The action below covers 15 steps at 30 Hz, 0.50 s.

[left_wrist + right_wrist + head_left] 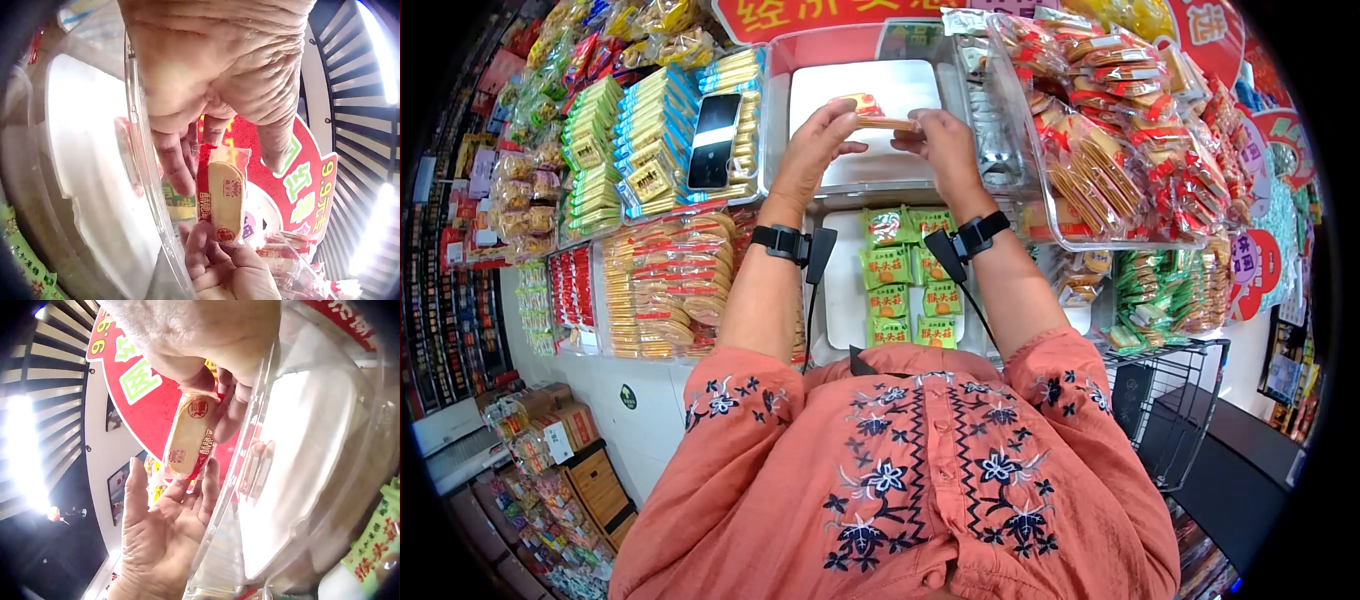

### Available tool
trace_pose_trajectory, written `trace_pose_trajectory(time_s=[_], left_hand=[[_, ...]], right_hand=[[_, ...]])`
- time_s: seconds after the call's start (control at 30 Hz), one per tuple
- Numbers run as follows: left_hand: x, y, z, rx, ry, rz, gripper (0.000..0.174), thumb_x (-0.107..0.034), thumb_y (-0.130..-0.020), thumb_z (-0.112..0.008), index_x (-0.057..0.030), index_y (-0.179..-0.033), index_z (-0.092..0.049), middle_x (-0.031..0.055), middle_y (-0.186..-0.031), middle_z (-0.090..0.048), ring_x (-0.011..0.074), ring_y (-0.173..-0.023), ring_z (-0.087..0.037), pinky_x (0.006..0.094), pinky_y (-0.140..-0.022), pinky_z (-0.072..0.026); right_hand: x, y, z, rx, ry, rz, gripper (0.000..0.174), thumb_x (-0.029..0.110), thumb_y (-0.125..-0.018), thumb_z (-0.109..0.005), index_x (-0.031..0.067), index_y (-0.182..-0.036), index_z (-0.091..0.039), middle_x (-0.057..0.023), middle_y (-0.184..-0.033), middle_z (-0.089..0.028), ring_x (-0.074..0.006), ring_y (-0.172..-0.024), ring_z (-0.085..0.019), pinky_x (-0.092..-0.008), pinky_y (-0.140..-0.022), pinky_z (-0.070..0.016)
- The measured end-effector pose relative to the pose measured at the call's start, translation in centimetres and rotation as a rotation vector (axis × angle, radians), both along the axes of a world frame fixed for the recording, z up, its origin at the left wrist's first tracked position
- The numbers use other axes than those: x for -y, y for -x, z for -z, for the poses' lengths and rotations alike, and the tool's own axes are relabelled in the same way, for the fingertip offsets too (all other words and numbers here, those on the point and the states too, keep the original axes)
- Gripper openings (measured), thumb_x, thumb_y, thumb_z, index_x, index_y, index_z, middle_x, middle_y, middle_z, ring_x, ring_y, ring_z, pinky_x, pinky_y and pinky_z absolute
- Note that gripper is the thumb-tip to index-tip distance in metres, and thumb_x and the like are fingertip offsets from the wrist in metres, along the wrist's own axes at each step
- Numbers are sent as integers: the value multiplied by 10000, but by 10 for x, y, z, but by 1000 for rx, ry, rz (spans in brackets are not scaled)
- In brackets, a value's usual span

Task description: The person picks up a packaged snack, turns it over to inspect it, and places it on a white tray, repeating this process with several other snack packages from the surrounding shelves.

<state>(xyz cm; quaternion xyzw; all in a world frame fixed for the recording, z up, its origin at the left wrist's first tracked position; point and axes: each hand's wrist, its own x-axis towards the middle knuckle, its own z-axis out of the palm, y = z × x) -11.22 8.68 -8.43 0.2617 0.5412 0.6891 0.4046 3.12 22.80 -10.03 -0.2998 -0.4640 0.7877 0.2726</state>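
Note:
A flat biscuit packet [887, 123] [224, 194] [187, 434] with clear and red wrapping is held up between the two hands, over a white tray [915, 78] in a clear bin. The right hand [948, 150] [234, 275] [194, 337] pinches one end between thumb and fingers. At the other end, fingertips of the left hand [815, 150] [219, 62] [162, 547] touch the packet, its thumb standing away. Another red-and-clear packet [862, 103] [128, 147] [256, 465] lies in the tray.
Blue and green wrapped snacks and a phone [715, 141] are at the left. Red-wrapped packets [1100, 170] fill a clear bin at the right. Green packets [888, 300] lie in rows nearer the body. A wire cart [1185, 410] stands at lower right.

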Motion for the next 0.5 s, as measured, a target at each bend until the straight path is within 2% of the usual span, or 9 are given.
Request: trace_pose_trajectory(time_s=[0.13, 0.23, 0.33, 0.43, 0.5], left_hand=[[-2, 3, 6, -84, 11, 51, 529, -268, -969, -671, 37, -1370, -510, 128, -1209, -612, 227, -1151, -612, 352, -885, -576], [-3, 3, 9, -108, 55, 15, 455, -280, -975, -664, 11, -1308, -555, 91, -1094, -635, 202, -1052, -647, 306, -784, -574], [-3, 6, 9, -97, 165, -33, 363, -289, -978, -662, -12, -1204, -597, 59, -994, -649, 155, -910, -657, 253, -652, -522], [-4, 17, 13, 35, 169, -126, 296, -298, -978, -664, -35, -1103, -614, 43, -937, -652, 115, -803, -631, 224, -580, -452], [-9, 30, 12, 27, 189, -186, 279, -297, -977, -656, -28, -1043, -620, 48, -890, -653, 109, -750, -624, 222, -563, -459]], right_hand=[[-4, 2, 4, -14, 21, 14, 304, 169, -997, -479, -95, -1105, -584, -212, -968, -672, -284, -821, -719, -363, -736, -626], [1, 1, 0, -8, -58, -17, 305, 173, -1006, -461, -81, -1134, -570, -193, -977, -664, -271, -805, -717, -350, -703, -618], [5, 2, 1, -29, -106, -7, 300, 169, -1008, -453, -65, -1167, -552, -174, -1009, -641, -261, -793, -716, -340, -669, -611], [5, 4, 5, -55, -115, 18, 297, 161, -1004, -455, -58, -1187, -538, -169, -1045, -614, -257, -788, -714, -337, -654, -608], [4, 4, 6, -44, -120, 12, 317, 170, -1010, -458, -61, -1217, -521, -183, -1099, -598, -269, -810, -711, -349, -680, -608]])
